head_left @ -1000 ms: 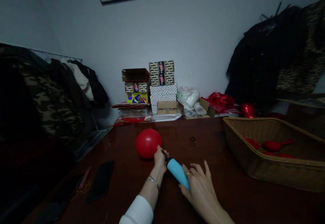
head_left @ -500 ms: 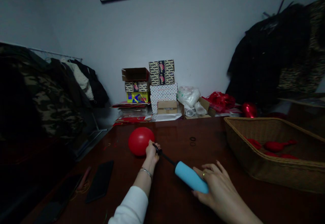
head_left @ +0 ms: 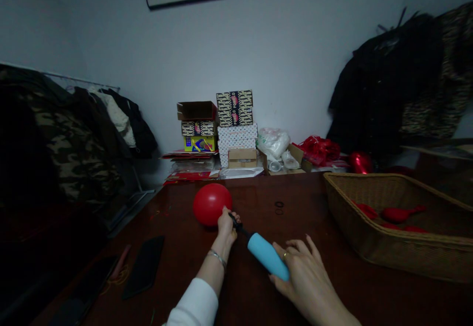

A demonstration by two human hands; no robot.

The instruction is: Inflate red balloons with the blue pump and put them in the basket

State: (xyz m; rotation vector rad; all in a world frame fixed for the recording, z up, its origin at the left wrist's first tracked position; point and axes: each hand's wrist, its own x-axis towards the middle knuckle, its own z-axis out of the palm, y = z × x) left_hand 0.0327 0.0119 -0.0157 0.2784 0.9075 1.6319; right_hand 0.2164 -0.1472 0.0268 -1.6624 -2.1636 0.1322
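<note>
A round, inflated red balloon (head_left: 212,205) rests at the middle left of the table. My left hand (head_left: 226,225) is closed at the balloon's neck, where it meets the black end of a balloon pump (head_left: 268,256). The neck itself is hidden by my fingers. Around the far end of the pump's light blue barrel, my right hand (head_left: 305,274) grips with thumb and index finger, the other fingers stretched out. Only a short length of black shaft shows between the left hand and the barrel.
A wicker basket (head_left: 369,247) with several limp red balloons (head_left: 401,213) stands at the right. Small dark rings (head_left: 279,208) lie mid-table. Two dark flat devices (head_left: 144,267) lie at the left, beside a reddish stick with cord (head_left: 120,267). Stacked boxes (head_left: 236,144) stand behind the table.
The blue barrel has slid toward my left hand, so less black shaft shows. The balloon and left hand appear slightly further right in view; the right hand has moved left.
</note>
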